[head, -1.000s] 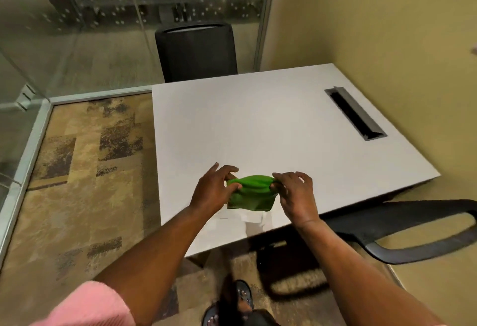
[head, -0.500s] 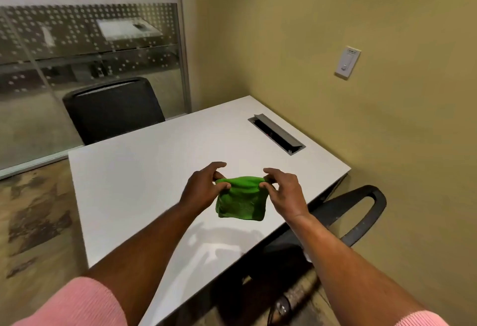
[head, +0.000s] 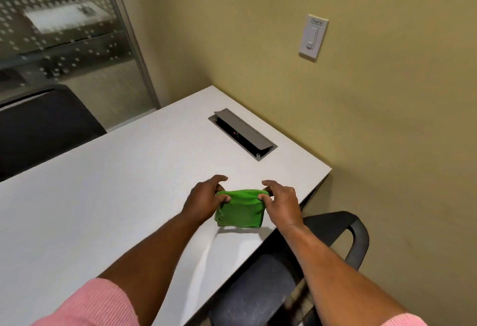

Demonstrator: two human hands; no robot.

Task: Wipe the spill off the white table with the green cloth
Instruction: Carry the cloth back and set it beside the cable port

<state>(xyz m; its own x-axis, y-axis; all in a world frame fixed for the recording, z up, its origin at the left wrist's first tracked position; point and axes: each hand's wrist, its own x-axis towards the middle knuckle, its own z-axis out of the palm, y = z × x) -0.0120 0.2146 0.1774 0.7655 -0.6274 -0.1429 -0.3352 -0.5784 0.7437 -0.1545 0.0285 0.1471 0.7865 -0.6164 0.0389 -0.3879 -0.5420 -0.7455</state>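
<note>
A small green cloth (head: pixel 240 210) hangs folded between both hands, just above the white table (head: pixel 103 196) near its right front edge. My left hand (head: pixel 204 199) pinches the cloth's upper left corner. My right hand (head: pixel 281 203) pinches the upper right corner. The cloth's lower edge is close to the tabletop; I cannot tell whether it touches. A faint pale streak (head: pixel 204 261) shows on the table below the cloth, between my forearms.
A grey cable hatch (head: pixel 242 133) with its lid raised is set into the table beyond my hands. A black chair (head: pixel 335 243) sits at the right under the table edge, another black chair (head: pixel 38 129) at the far left. The wall stands close on the right.
The view has swung right and closer to the table. Both hands keep holding the cloth by its top corners, now lower and nearer the table's right edge.
</note>
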